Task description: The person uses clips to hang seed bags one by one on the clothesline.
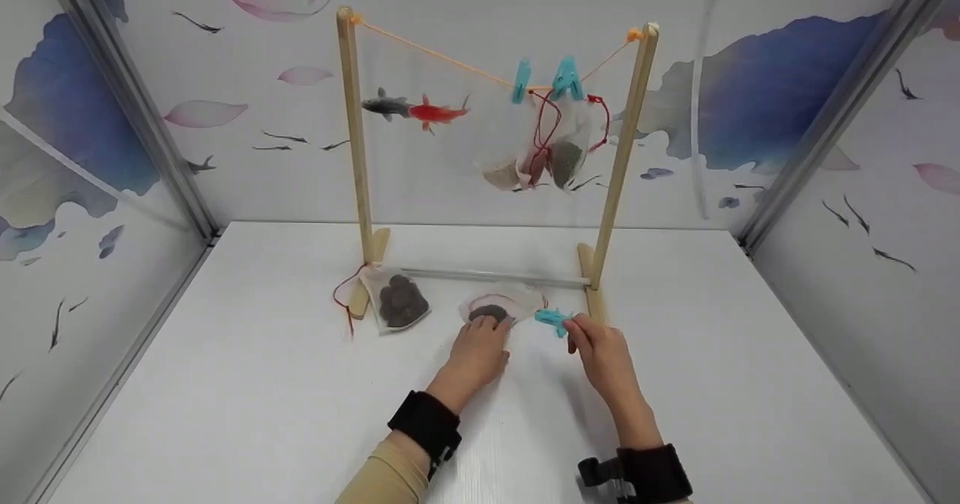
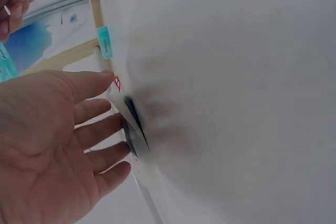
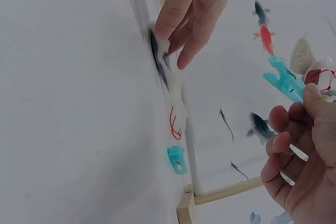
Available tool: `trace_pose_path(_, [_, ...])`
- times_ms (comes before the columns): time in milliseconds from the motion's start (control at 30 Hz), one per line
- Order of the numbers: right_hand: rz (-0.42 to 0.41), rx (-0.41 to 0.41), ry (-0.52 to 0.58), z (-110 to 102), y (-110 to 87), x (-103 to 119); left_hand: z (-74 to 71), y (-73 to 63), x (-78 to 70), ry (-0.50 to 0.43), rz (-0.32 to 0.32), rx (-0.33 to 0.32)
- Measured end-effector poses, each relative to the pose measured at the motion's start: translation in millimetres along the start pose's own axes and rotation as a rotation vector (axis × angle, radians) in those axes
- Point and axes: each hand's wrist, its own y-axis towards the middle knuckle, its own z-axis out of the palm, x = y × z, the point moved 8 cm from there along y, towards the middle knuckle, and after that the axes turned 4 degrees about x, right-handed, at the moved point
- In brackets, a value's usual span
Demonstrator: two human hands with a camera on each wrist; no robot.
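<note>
My left hand (image 1: 480,346) reaches down to a small mesh drawstring pouch (image 1: 489,313) with dark contents, lying on the table. In the left wrist view its fingers (image 2: 102,129) are nearly straight, fingertips right at the pouch. My right hand (image 1: 602,354) pinches a teal clothespin (image 3: 289,80) between thumb and fingertips, held above the table. Below it, a second teal clothespin (image 3: 177,160) lies on the table beside the pouch's red cord (image 3: 175,124). These two clothespins overlap in the head view.
A wooden frame (image 1: 628,151) stands behind the hands, with an orange string (image 1: 442,55) across its top. Teal clothespins (image 1: 568,78) hold several pouches (image 1: 566,160) on the string's right part. Another pouch (image 1: 401,301) with brown lumps lies by the left foot.
</note>
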Motion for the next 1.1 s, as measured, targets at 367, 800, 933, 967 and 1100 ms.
trace_pose_path(367, [0.049, 0.064, 0.014, 4.1, 5.6, 0.5, -21.9, -8.3, 6.9, 0.388, -0.119, -0.174])
trace_pose_path(800, [-0.068, 0.023, 0.042, -1.4, 12.6, 24.4, -39.5, -11.6, 25.0, -0.002, 0.021, -0.139])
trace_pose_path(933, [-0.201, -0.013, -0.013, -19.4, 29.0, 46.5, -63.7, -15.8, 42.1, -0.192, 0.038, -0.149])
trace_pose_path(967, [-0.233, -0.02, -0.037, -26.1, 35.1, 53.6, -71.7, -17.3, 46.1, -0.222, 0.04, -0.157])
trace_pose_path(1100, [-0.37, -0.044, -0.162, -55.2, 63.2, 88.5, -109.1, -20.0, 61.8, -0.315, 0.039, -0.198])
